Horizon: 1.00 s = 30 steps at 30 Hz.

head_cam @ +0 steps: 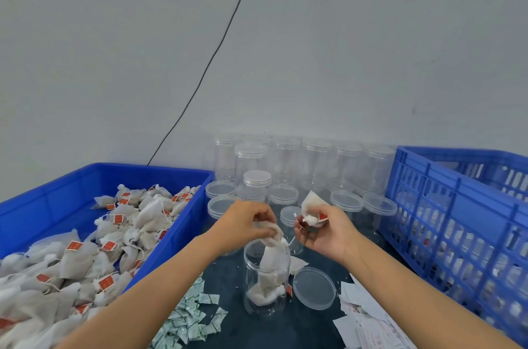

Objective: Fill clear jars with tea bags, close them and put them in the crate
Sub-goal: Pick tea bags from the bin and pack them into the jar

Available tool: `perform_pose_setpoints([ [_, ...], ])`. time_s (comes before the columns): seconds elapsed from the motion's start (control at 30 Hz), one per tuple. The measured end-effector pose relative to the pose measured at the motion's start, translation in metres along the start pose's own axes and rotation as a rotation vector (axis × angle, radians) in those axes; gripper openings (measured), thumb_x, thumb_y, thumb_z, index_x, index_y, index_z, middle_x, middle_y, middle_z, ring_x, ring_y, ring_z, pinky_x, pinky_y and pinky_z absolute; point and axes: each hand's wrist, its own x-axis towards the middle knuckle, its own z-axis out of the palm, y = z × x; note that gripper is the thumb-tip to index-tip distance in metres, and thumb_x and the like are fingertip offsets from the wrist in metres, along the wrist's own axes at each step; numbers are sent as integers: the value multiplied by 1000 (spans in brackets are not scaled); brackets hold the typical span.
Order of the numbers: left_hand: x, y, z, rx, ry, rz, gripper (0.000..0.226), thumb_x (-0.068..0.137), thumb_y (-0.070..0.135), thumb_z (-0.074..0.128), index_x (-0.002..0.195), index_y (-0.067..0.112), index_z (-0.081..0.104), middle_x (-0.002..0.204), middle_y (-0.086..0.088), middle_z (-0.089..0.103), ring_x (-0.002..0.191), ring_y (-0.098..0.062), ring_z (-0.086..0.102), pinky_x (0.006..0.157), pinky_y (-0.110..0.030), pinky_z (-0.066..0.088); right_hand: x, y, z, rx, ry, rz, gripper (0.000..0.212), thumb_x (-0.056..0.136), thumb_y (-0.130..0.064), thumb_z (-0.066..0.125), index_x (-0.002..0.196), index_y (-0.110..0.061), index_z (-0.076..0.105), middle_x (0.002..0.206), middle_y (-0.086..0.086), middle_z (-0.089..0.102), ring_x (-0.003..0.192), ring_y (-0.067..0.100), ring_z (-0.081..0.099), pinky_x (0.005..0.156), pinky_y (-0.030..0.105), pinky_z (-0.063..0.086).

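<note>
An open clear jar (267,277) stands on the dark table in front of me with a few tea bags at its bottom. My left hand (245,224) pinches a tea bag (271,254) that hangs down into the jar's mouth. My right hand (325,231) holds another tea bag (311,207) with a red tag, just right of and above the jar. The jar's lid (314,288) lies flat beside it on the right. A blue slatted crate (457,211) stands at the right with filled jars dimly visible inside.
A blue bin (183,177) at the left holds a heap of tea bags (85,257). Several empty lidded jars (285,160) stand along the wall. Small green-printed sachets (191,317) lie near the front edge, papers (368,317) at the right. A black cable (217,51) runs down the wall.
</note>
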Motion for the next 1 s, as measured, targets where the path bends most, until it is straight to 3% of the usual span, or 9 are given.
perform_pose_setpoints([
  [0.13, 6, 6, -1, 269, -171, 29, 18, 85, 25, 72, 102, 20, 71, 101, 8, 70, 88, -5, 58, 86, -25, 48, 1, 2, -9, -275, 38, -9, 21, 86, -4, 50, 105, -2, 57, 95, 19, 63, 89, 33, 61, 65, 49, 57],
  [0.23, 10, 16, 4, 436, -360, 24, 25, 87, 17, 68, 111, 18, 70, 112, 0, 68, 101, -15, 60, 87, -29, 48, 3, 2, -11, -381, 95, -83, 17, 86, -5, 53, 102, -9, 56, 94, 17, 61, 84, 28, 59, 63, 41, 56],
  [0.33, 15, 23, 12, 450, -585, -61, 34, 89, 4, 63, 121, 13, 67, 122, -6, 67, 107, -22, 63, 81, -27, 48, 5, -1, -8, -420, 154, -146, 19, 84, -5, 59, 101, -10, 53, 88, 13, 57, 74, 21, 56, 59, 31, 49],
  [0.53, 19, 29, 21, 571, -832, -138, 42, 97, 5, 41, 134, 16, 56, 138, -5, 53, 122, -28, 51, 94, -35, 43, 6, 3, 1, -520, 97, -233, 27, 84, -8, 66, 108, -9, 54, 89, 10, 61, 75, 18, 58, 64, 28, 48],
  [0.63, 15, 30, 8, 435, -739, -137, 41, 95, 1, 43, 130, 14, 61, 130, -5, 62, 116, -22, 59, 97, -34, 48, 6, 7, 5, -588, 53, -317, 28, 87, -10, 67, 111, -11, 52, 97, 9, 62, 77, 17, 62, 60, 27, 53],
  [0.77, 5, 20, -24, 352, -343, -40, 29, 95, 6, 48, 107, 18, 71, 108, 6, 72, 100, -7, 64, 91, -25, 49, 6, 9, 8, -768, 44, -488, 23, 87, -17, 67, 100, -9, 50, 90, 8, 63, 68, 14, 62, 52, 21, 52],
  [0.87, -12, 3, -31, 275, -68, -83, 25, 91, 5, 51, 97, 22, 68, 102, 10, 70, 96, -5, 62, 91, -30, 50, 6, 13, 13, -1031, -74, -564, 17, 89, -25, 67, 91, -14, 54, 89, 8, 67, 72, 18, 64, 60, 25, 51],
  [0.93, -24, -8, -25, 115, -3, -135, 26, 86, 1, 54, 102, 20, 60, 103, 8, 67, 96, -8, 62, 89, -33, 51, 9, 21, 16, -1161, -132, -589, 17, 88, -26, 68, 86, -19, 54, 87, 4, 65, 72, 15, 60, 61, 19, 46],
  [1.0, -33, -14, -16, -73, -41, -164, 34, 86, 2, 60, 115, 18, 51, 113, 4, 60, 102, -10, 60, 87, -27, 52, 12, 29, 22, -1279, -141, -637, 17, 86, -27, 70, 85, -20, 54, 85, -2, 60, 71, 8, 53, 57, 12, 39],
])
